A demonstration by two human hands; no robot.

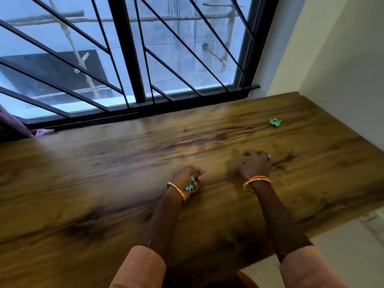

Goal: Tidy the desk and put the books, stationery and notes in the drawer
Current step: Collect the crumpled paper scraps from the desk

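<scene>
So, left hand (188,179): fist round green paper wad (190,183)
right hand (256,165): curled, contents can't tell
desk (104,173): another crumpled green scrap (274,122) far right, w/ nothing near it

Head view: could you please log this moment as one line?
left hand: clutching green scraps | right hand: on desk | green wad: loose

Crumpled green paper (275,122) lying far-right on desk (104,173).

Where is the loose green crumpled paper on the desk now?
The green crumpled paper lies far right on the desk, near the wall corner, beyond the right hand.
</scene>
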